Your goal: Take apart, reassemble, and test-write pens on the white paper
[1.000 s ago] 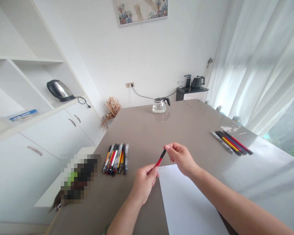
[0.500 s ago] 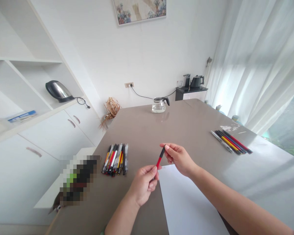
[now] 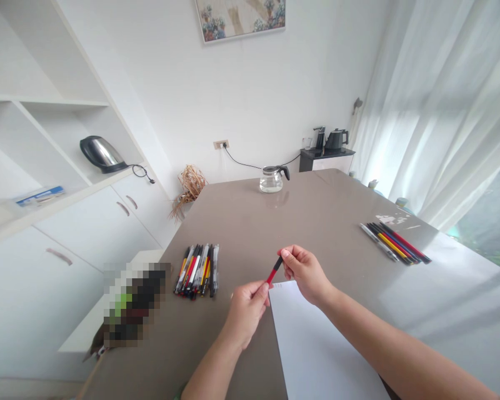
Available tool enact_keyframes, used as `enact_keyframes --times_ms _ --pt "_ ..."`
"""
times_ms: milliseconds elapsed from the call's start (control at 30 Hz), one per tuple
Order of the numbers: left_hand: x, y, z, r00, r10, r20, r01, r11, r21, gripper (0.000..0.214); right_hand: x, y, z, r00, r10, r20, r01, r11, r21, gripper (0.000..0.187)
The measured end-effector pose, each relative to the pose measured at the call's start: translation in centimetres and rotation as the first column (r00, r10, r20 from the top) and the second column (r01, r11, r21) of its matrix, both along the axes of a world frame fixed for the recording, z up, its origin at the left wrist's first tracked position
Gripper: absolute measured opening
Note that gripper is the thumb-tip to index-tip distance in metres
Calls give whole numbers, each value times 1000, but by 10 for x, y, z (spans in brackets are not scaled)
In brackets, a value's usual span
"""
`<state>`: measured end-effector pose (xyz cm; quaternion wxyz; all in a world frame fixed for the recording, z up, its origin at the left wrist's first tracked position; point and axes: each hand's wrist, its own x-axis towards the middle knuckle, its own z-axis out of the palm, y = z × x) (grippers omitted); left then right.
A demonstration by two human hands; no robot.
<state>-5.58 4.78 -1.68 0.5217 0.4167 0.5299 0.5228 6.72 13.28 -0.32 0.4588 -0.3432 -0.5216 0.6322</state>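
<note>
A red pen [image 3: 271, 274] with a black grip is held at a slant between my two hands, above the top edge of a white sheet of paper [image 3: 316, 344]. My left hand [image 3: 248, 311] is closed on its red lower end. The fingers of my right hand [image 3: 303, 270] pinch the black upper end, hiding the tip. Small faint marks show at the paper's top left corner. To the left lies a bunch of pens [image 3: 196, 271] in several colours. A smaller row of pens [image 3: 395, 243] lies at the right.
A glass pot [image 3: 271, 180] with a black handle stands at the table's [image 3: 233, 222] far side. A pixelated dark object [image 3: 137, 305] is by the left edge. Beyond are a steel kettle [image 3: 103, 154] on a shelf and a black kettle [image 3: 336, 139].
The pen tilts a little more toward the right, and my left hand has turned slightly around its lower end. Both hands keep hold of it. The view has shifted slightly.
</note>
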Motion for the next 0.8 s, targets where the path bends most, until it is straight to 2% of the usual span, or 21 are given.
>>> enact_keyframes --times_ms 100,167,233,300,400,500,600,700,733,800 --pt "3 -1 0 988 -14 151 20 999 -40 24 -2 -3 -1 993 -65 98 59 996 67 36" --pt "2 0 2 950 -12 313 27 999 -43 21 -2 -6 0 977 -111 181 79 982 174 36" --pt "-1 1 4 896 34 442 -25 999 -26 16 -1 -10 1 954 -118 275 35 956 291 28" --pt "-4 2 6 846 85 526 -93 996 -13 13 0 -13 4 925 -67 374 -72 936 346 25" --pt "-8 4 6 787 108 607 -144 989 12 11 1 -19 9 888 81 453 -232 929 289 24" --pt "-8 3 6 791 77 606 -138 989 55 9 -1 -23 10 875 220 432 -341 913 226 21" --pt "-6 1 7 889 58 454 -113 989 96 11 -3 -20 10 918 256 303 -314 936 160 16" --pt "-1 -3 11 997 -4 76 -8 987 163 24 2 -7 16 990 113 87 -121 988 91 19" --pt "1 -5 13 994 -54 -95 72 979 193 25 7 -1 21 999 47 13 -47 995 83 20" --pt "6 -10 15 892 -172 -418 288 929 232 25 19 10 33 991 -45 -129 56 995 80 19"
